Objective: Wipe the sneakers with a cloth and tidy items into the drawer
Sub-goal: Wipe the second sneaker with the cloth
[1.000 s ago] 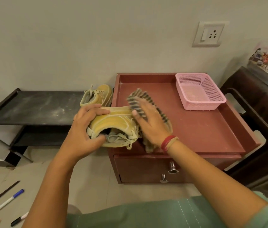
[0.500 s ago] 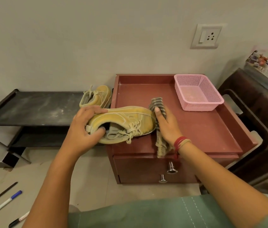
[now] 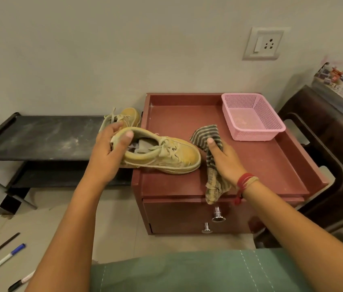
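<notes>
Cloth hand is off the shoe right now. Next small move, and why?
Probably move the right hand with the striped cloth left onto the sneaker toe and wipe. The left hand grips the heel collar, steadying the sneaker upright on the cabinet top, and the cloth sits just beside the toe, not touching it.

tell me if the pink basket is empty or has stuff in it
Empty. The pink basket shows only its bare mesh floor and walls, with nothing lying inside.
</notes>
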The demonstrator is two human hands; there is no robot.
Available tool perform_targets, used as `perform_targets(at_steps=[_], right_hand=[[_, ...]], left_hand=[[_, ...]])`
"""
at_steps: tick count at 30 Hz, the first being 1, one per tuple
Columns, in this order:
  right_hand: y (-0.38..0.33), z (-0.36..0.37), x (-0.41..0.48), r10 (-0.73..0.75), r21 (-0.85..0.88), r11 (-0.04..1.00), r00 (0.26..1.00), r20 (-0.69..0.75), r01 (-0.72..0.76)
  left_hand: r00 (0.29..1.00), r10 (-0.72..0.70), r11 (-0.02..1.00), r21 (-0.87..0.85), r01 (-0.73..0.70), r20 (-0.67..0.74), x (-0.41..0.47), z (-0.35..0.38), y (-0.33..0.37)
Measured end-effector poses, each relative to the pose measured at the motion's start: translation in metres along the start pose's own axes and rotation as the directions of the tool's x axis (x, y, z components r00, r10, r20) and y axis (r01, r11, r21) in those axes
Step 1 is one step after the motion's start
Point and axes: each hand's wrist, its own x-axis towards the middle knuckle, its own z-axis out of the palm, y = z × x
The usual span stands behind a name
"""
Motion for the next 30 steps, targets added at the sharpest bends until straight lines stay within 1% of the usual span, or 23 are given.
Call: perform_targets(at_steps=[4, 5, 6, 7, 8, 9, 10, 11, 12, 14, 15, 17, 19, 20, 21, 23, 24, 25, 27, 28, 29, 30], right_hand=[[-0.006, -0.005, 0.010, 0.014, 0.024, 1.000, 0.999, -0.040, -0.013], [-0.006, -0.004, 0.011, 0.020, 0.034, 0.999, 0.999, -0.037, -0.018], [-0.007, -0.002, 0.010, 0.016, 0.034, 0.999, 1.000, -0.025, -0.015], [-0.008, -0.001, 0.009, -0.003, 0.022, 1.000, 1.000, -0.005, 0.003], [-0.009, 0.000, 0.007, -0.032, 0.002, 0.999, 0.999, 0.025, 0.032], [-0.010, 0.000, 0.005, -0.070, -0.016, 0.997, 0.996, 0.056, 0.071], [-0.010, 0.000, 0.004, -0.108, -0.029, 0.993, 0.991, 0.080, 0.110], [-0.010, -0.002, 0.002, -0.139, -0.037, 0.989, 0.986, 0.092, 0.143], [-0.009, -0.004, 0.002, -0.156, -0.037, 0.986, 0.983, 0.093, 0.160], [-0.008, -0.007, 0.002, -0.151, -0.027, 0.988, 0.985, 0.087, 0.154], [-0.008, -0.008, 0.002, -0.145, -0.024, 0.989, 0.985, 0.089, 0.147], [-0.007, -0.009, 0.000, -0.137, -0.009, 0.990, 0.985, 0.102, 0.138], [-0.007, -0.008, -0.001, -0.127, 0.021, 0.992, 0.986, 0.105, 0.126], [-0.008, -0.009, -0.001, -0.116, 0.043, 0.993, 0.989, 0.088, 0.113], [-0.008, -0.011, 0.000, -0.092, 0.071, 0.994, 0.994, 0.052, 0.088], [-0.006, -0.017, 0.002, -0.022, 0.158, 0.987, 0.997, -0.072, 0.034], [-0.005, -0.020, 0.003, -0.020, 0.199, 0.979, 0.989, -0.145, 0.049], [-0.005, -0.022, 0.002, -0.065, 0.217, 0.970, 0.976, -0.210, 0.111], [-0.008, -0.022, -0.007, -0.267, 0.158, 0.935, 0.922, -0.280, 0.318], [-0.009, -0.018, -0.014, -0.401, 0.075, 0.898, 0.877, -0.266, 0.434], [-0.010, -0.014, -0.021, -0.537, -0.053, 0.841, 0.819, -0.203, 0.538], [-0.012, -0.010, -0.028, -0.654, -0.210, 0.751, 0.748, -0.108, 0.626]], left_hand=[[1.000, -0.019, 0.994, 0.105, 0.019, 0.000, -0.011, 0.007, 0.001], [1.000, 0.020, 0.984, 0.180, -0.016, -0.018, -0.015, 0.008, 0.002], [0.993, 0.111, 0.947, 0.305, -0.097, -0.030, -0.018, 0.010, 0.004], [0.973, 0.231, 0.863, 0.464, -0.198, -0.015, -0.020, 0.013, 0.005], [0.942, 0.334, 0.743, 0.607, -0.284, 0.031, -0.021, 0.017, 0.004], [0.917, 0.389, 0.622, 0.708, -0.334, 0.090, -0.021, 0.022, 0.003], [0.904, 0.407, 0.531, 0.772, -0.349, 0.129, -0.023, 0.029, 0.002], [0.903, 0.408, 0.464, 0.822, -0.331, 0.134, -0.025, 0.038, -0.001], [0.906, 0.410, 0.404, 0.869, -0.286, 0.108, -0.029, 0.047, -0.003], [0.881, 0.472, 0.276, 0.941, -0.196, 0.045, -0.035, 0.068, -0.007], [0.868, 0.495, 0.219, 0.960, -0.173, 0.043, -0.036, 0.078, -0.010], [0.873, 0.482, 0.142, 0.977, -0.158, 0.071, -0.036, 0.093, -0.012], [0.893, 0.443, 0.102, 0.985, -0.137, 0.078, -0.030, 0.099, -0.011], [0.899, 0.432, 0.108, 0.986, -0.129, 0.070, -0.026, 0.100, -0.009], [0.902, 0.427, 0.139, 0.981, -0.135, 0.064, -0.021, 0.099, -0.007], [0.898, 0.435, 0.206, 0.963, -0.174, 0.069, -0.010, 0.094, 0.003], [0.903, 0.422, 0.236, 0.952, -0.194, 0.079, -0.005, 0.089, 0.008], [0.916, 0.393, 0.274, 0.940, -0.206, 0.086, -0.001, 0.082, 0.015], [0.942, 0.326, 0.382, 0.900, -0.212, 0.084, 0.006, 0.065, 0.030], [0.953, 0.290, 0.449, 0.867, -0.217, 0.089, 0.009, 0.056, 0.037], [0.960, 0.256, 0.518, 0.823, -0.232, 0.109, 0.011, 0.047, 0.042], [0.960, 0.242, 0.577, 0.774, -0.260, 0.142, 0.011, 0.040, 0.046]])
